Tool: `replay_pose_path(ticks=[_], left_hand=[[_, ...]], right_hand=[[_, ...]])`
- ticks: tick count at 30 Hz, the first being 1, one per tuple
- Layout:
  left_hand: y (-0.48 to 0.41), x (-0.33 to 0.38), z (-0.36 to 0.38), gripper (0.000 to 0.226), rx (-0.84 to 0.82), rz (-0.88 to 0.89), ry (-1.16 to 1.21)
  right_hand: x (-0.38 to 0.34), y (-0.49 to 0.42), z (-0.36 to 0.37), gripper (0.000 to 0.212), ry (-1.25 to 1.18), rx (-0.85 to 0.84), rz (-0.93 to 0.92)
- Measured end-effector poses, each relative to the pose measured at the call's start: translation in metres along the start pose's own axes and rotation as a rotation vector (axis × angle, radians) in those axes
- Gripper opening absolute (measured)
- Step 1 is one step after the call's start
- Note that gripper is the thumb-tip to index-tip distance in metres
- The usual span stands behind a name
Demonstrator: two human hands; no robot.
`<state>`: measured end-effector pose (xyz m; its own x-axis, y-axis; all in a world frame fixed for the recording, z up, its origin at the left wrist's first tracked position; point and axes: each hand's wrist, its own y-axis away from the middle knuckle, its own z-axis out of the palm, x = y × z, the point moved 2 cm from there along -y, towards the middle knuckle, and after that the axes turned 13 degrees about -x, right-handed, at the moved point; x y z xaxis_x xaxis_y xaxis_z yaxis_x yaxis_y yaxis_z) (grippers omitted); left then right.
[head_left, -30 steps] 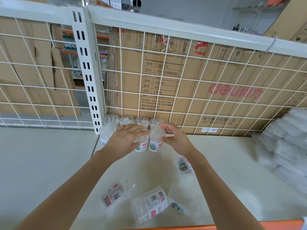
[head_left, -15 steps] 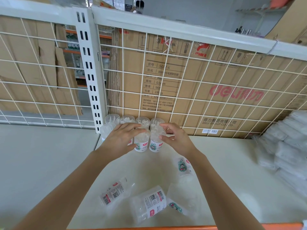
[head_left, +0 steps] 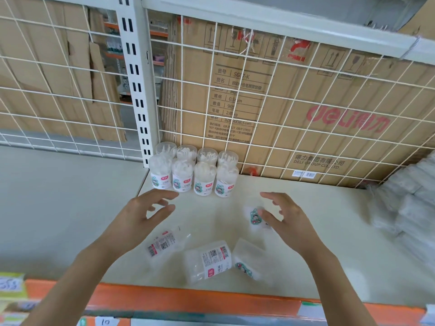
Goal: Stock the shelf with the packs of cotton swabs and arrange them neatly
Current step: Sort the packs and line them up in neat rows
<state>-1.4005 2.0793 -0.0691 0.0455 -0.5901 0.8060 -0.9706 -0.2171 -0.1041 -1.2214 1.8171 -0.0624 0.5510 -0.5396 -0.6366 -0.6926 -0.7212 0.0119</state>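
On the cream shelf (head_left: 317, 231), upright packs (head_left: 193, 175) at the back edge are being risked by both empty, open hands, left hand (head_left: 143, 215) and right hand (head_left: 284, 220), reaching for lying packs (head_left: 207, 260).

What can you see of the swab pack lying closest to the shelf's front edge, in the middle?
The middle pack is a clear plastic tub lying on its side on the shelf, near the orange front lip. White swabs show through the wall. Its label faces up, with a barcode, a QR code, small print and a red logo. Neither hand touches it. Its right end sits close against a neighbouring lying pack; contact is unclear.
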Motion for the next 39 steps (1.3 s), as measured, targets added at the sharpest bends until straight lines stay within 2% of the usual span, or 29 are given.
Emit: replay_pose_path(ticks=[1,4,5,8,11,16,18,20,23,27,29,36,39], left_hand=[[0.008,-0.001,0.005,0.032,-0.017,-0.02,0.028],[0.028,-0.003,0.019,0.068,-0.082,-0.065,0.065],[0.034,-0.005,0.024,0.071,-0.099,-0.091,0.096],[0.044,-0.005,0.036,0.056,-0.114,-0.182,0.109],[0.045,-0.006,0.041,0.051,-0.03,-0.241,0.033],[0.046,-0.003,0.043,0.044,0.043,-0.279,0.072],[0.048,-0.005,0.044,0.04,0.068,-0.277,0.118],[0.051,-0.006,0.042,0.036,0.12,-0.276,0.185],[0.053,-0.007,0.038,0.054,0.211,-0.211,0.223],[0.053,-0.009,0.028,0.061,0.268,-0.124,0.301],[0.051,-0.015,0.02,0.062,0.261,-0.097,0.315],[0.044,-0.033,-0.007,0.057,0.168,-0.032,0.403],[0.036,-0.039,-0.019,0.058,0.147,-0.005,0.369]], right_hand=[[0.004,0.005,0.003,0.04,-0.021,-0.019,-0.004],[0.012,0.014,0.014,0.048,-0.099,-0.099,0.002],[0.014,0.016,0.018,0.049,-0.133,-0.122,0.002],[0.016,0.018,0.026,0.047,-0.278,-0.139,0.031],[0.017,0.018,0.029,0.045,-0.371,-0.13,0.056],[0.016,0.018,0.029,0.051,-0.407,-0.206,0.146],[0.016,0.018,0.028,0.059,-0.379,-0.222,0.188],[0.016,0.019,0.027,0.057,-0.384,-0.203,0.21],[0.014,0.022,0.022,0.055,-0.484,-0.083,0.2],[0.0,0.026,0.014,0.081,-0.598,0.035,0.115],[-0.011,0.023,0.013,0.085,-0.62,0.044,0.08],[-0.059,0.003,0.04,0.078,-0.694,0.056,0.025],[-0.079,-0.007,0.054,0.088,-0.665,0.034,-0.009]])
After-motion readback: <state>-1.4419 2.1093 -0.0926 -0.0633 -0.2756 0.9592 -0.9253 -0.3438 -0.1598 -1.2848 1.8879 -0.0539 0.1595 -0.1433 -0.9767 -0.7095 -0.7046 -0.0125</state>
